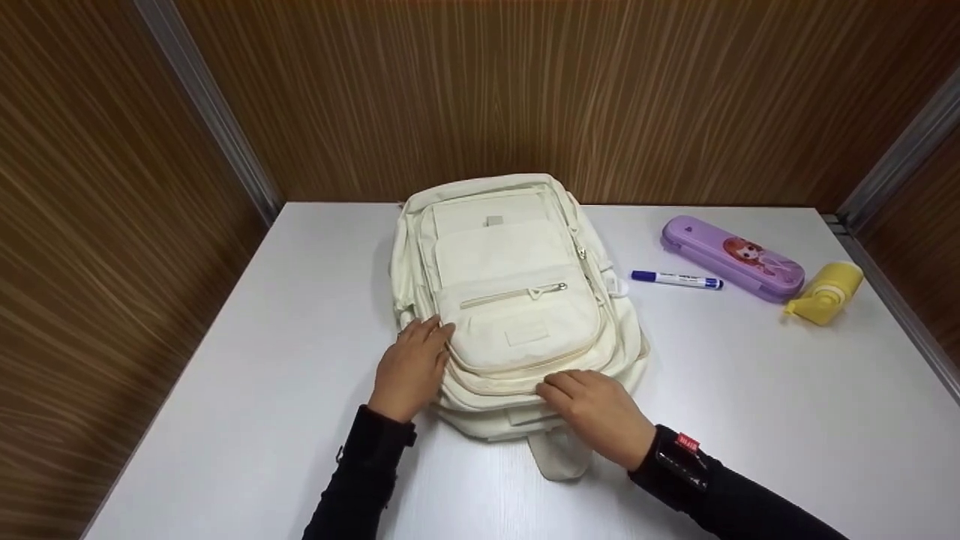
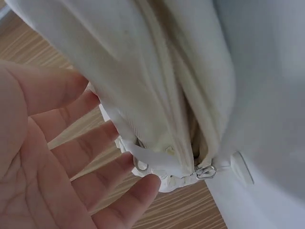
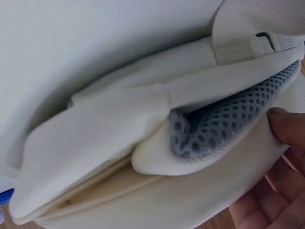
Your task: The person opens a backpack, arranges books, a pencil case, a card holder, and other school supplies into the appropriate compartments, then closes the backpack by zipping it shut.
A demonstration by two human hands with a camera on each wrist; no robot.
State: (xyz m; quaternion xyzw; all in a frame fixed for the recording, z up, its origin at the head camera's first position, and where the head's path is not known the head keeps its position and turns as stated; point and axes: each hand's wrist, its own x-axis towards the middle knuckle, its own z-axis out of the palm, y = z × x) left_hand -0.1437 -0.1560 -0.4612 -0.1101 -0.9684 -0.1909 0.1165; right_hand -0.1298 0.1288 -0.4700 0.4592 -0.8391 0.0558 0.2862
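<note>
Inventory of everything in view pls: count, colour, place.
Backpack: 1, cream, lying mid-table; grey mesh padding shows in the right wrist view
Pencil case: 1, purple with a printed figure, right rear of table
Marker: 1, white with blue ends, between backpack and pencil case
Bottle: 1, yellow, with spout, by the pencil case's right end
Table: 1, white, under all of these
Wall panels: 3, brown wood-grain, left, back and right
Metal strips: at least 2, grey, at the panel corners
Sleeves: 2, black, one per arm
Left hand: 1, at the backpack's left side
Right hand: 1, at the backpack's near end
</note>
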